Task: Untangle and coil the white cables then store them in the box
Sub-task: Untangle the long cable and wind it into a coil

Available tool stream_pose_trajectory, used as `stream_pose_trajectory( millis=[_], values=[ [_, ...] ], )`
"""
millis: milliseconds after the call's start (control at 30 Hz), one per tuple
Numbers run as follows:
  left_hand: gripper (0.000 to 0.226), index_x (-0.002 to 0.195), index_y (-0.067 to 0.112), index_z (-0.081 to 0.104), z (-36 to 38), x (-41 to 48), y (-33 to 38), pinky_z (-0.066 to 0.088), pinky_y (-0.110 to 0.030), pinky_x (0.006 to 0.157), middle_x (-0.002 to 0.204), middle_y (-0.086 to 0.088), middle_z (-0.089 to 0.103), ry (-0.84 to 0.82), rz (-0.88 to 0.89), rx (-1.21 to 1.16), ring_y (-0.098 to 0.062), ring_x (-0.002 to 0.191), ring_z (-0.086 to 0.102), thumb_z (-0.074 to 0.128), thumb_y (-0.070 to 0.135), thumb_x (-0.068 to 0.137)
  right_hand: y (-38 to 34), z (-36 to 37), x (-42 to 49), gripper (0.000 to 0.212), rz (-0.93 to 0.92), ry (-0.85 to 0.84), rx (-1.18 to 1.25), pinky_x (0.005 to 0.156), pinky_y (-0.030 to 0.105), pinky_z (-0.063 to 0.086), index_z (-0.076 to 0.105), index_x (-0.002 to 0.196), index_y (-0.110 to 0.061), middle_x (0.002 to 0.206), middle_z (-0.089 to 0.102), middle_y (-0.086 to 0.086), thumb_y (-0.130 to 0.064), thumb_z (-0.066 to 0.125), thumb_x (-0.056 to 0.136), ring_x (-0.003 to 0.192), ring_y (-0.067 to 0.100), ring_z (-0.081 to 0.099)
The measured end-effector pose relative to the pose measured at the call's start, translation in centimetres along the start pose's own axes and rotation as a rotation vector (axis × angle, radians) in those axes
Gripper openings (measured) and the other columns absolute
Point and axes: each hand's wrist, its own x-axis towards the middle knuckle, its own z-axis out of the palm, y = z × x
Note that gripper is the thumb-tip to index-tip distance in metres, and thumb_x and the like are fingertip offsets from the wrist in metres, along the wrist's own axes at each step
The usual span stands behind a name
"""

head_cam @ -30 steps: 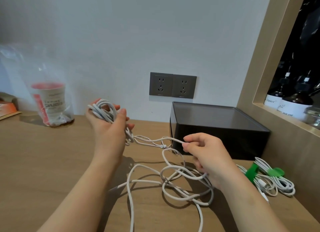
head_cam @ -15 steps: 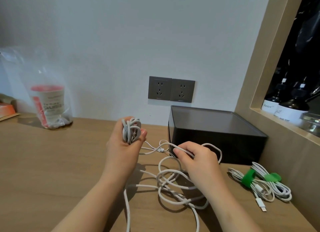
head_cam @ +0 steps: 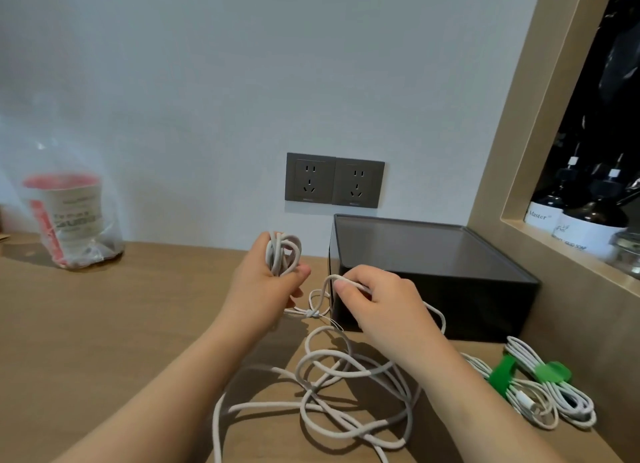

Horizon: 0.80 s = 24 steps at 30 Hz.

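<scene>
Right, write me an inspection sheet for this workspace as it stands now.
Surface: wooden counter, no damage seen.
Job's things: black box against the wall; no cable seen in it.
Clutter: bagged cup, far left.
Grips: left hand holds a coiled bundle; right hand pinches a cable loop.
Cables: loose white tangle on the counter; tied coils with green straps, right.
Surroundings: wall sockets with nothing plugged in; bottles in the side niche.

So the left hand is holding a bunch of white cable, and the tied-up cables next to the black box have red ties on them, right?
Not quite: the ties are green, not red, as the head view shows. The left hand does hold a bunch of white cable, and the tied-up cables do lie next to the black box.
</scene>
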Motion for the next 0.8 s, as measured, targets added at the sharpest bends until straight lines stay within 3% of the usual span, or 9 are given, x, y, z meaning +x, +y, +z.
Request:
stream_pose_trajectory(
  millis=[133, 267, 400, 533, 700, 800],
  values=[
    [0.019, 0.092, 0.018, 0.053, -0.1, -1.5, -0.6, 0.048, -0.021, 0.052, 0.083, 0.005, 0.07, -0.021, -0.05, -0.111, -0.004, 0.062, 0.063, 0.065, 0.005, 0.085, 0.2, 0.1, 0.2, 0.017, -0.016, 0.008, -0.046, 0.073, 0.035, 0.054, 0.061, 0.089, -0.027, 0.078, 0.063, -0.008, -0.037, 0.049, 0.093, 0.077, 0.01, 0.059],
    [0.021, 0.094, 0.018, 0.053, -0.5, -2.3, -1.0, 0.047, -0.019, 0.05, 0.089, 0.003, 0.07, -0.005, -0.075, -0.2, 0.001, 0.058, 0.061, 0.064, 0.002, 0.085, 0.1, 0.8, -0.1, 0.014, -0.061, -0.006, -0.059, 0.073, 0.035, 0.054, 0.061, 0.088, -0.033, 0.077, 0.063, -0.01, -0.039, 0.049, 0.092, 0.075, 0.007, 0.059],
    [0.021, 0.097, 0.016, 0.053, -0.6, -2.5, -1.0, 0.048, -0.019, 0.049, 0.091, 0.002, 0.071, -0.02, -0.081, -0.21, -0.001, 0.056, 0.059, 0.064, 0.002, 0.084, 0.3, 1.5, -0.3, 0.016, -0.063, -0.006, 0.007, 0.076, 0.034, 0.054, 0.064, 0.093, -0.035, 0.083, 0.063, -0.014, -0.041, 0.049, 0.092, 0.082, 0.004, 0.059],
    [0.021, 0.093, 0.018, 0.053, -0.7, -3.1, -0.8, 0.05, -0.022, 0.057, 0.085, 0.005, 0.067, -0.107, -0.067, -0.137, -0.01, 0.068, 0.059, 0.066, 0.006, 0.083, 0.0, 1.8, -1.0, 0.017, -0.086, -0.016, 0.103, 0.076, 0.023, 0.049, 0.068, 0.093, -0.032, 0.084, 0.063, -0.02, -0.035, 0.052, 0.092, 0.086, -0.001, 0.057],
    [0.02, 0.09, 0.02, 0.051, -0.7, -3.4, -0.6, 0.049, -0.023, 0.058, 0.08, -0.004, 0.055, -0.194, -0.046, -0.035, -0.013, 0.069, 0.053, 0.068, 0.011, 0.083, -0.3, 1.9, -2.2, 0.015, -0.058, 0.029, 0.19, 0.055, 0.012, 0.043, 0.068, 0.081, -0.027, 0.063, 0.059, -0.013, -0.032, 0.057, 0.089, 0.061, -0.004, 0.054],
    [0.023, 0.089, 0.02, 0.051, -1.0, -2.9, -0.8, 0.051, -0.031, 0.074, 0.083, -0.007, 0.057, -0.14, -0.063, -0.076, -0.022, 0.08, 0.058, 0.069, 0.006, 0.081, -0.5, 1.4, -2.2, 0.018, 0.029, 0.058, 0.281, 0.049, 0.017, 0.042, 0.067, 0.081, -0.017, 0.056, 0.054, -0.006, -0.03, 0.058, 0.089, 0.046, -0.001, 0.049]
  ],
)
